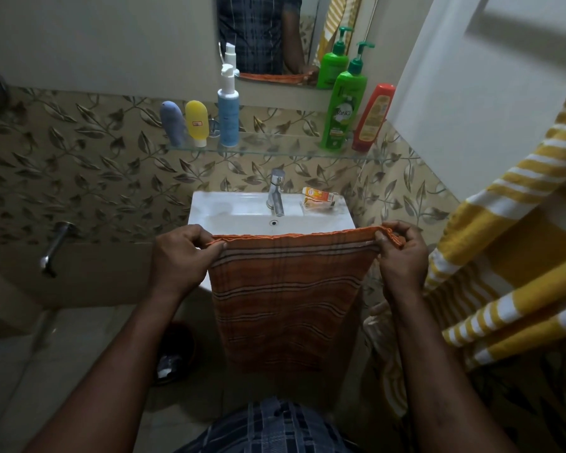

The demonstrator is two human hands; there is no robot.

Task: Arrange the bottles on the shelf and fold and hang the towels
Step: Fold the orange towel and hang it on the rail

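Note:
An orange striped towel hangs folded in front of the sink. My left hand pinches its top left corner and my right hand pinches its top right corner, stretching the top edge level. On the glass shelf stand a grey-blue tube, a yellow tube, a blue pump bottle, a green pump bottle and a red bottle. A yellow-and-white striped towel hangs at the right.
The white sink with a chrome tap sits below the shelf; a small orange box lies on its rim. A mirror hangs above. A wall tap sticks out at the left.

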